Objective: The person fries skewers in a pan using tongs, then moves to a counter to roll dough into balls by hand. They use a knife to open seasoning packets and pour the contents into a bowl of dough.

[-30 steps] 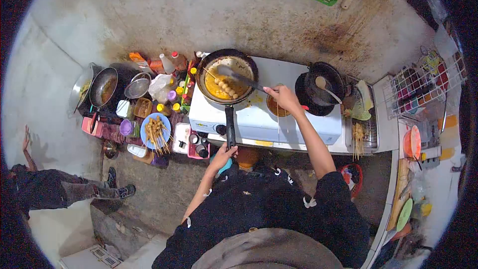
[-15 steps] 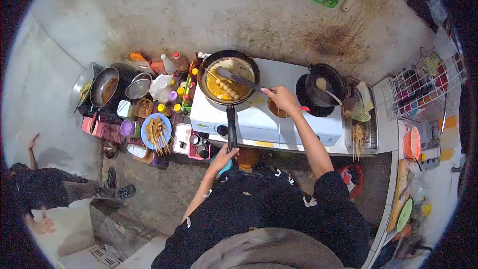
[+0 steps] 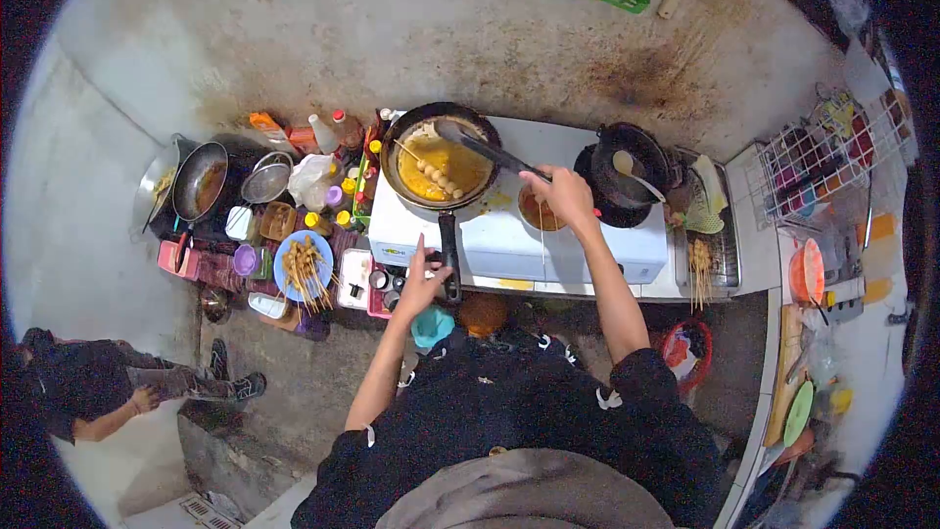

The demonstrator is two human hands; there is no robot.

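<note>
My right hand (image 3: pixel 563 198) is wrapped round the handle of a dark spatula (image 3: pixel 482 147), its blade over the far part of the frying pan (image 3: pixel 396 183). Yellow egg mixture (image 3: pixel 468 168) covers part of the pan floor, and a skewer of small round balls (image 3: pixel 431 172) lies in it. The pan rests on the left side of a white stove (image 3: pixel 519 240), its black handle (image 3: pixel 449 260) pointing toward me. Just left of that handle is my left hand (image 3: pixel 421 279), fingers apart and stretched toward the stove's front, holding nothing.
A dark pot (image 3: pixel 607 198) with a ladle (image 3: pixel 636 174) stands on the stove's right side. Between pot and pan sits a bowl of brown sauce (image 3: pixel 540 211). Left are a blue plate (image 3: pixel 286 274) of skewers and several bottles. Another person (image 3: pixel 98 377) is at far left.
My left hand has let go of the pan handle and moved left, fingers spreading. The spatula has lifted away from the skewer toward the pan's far side. The other person's arms have lowered.
</note>
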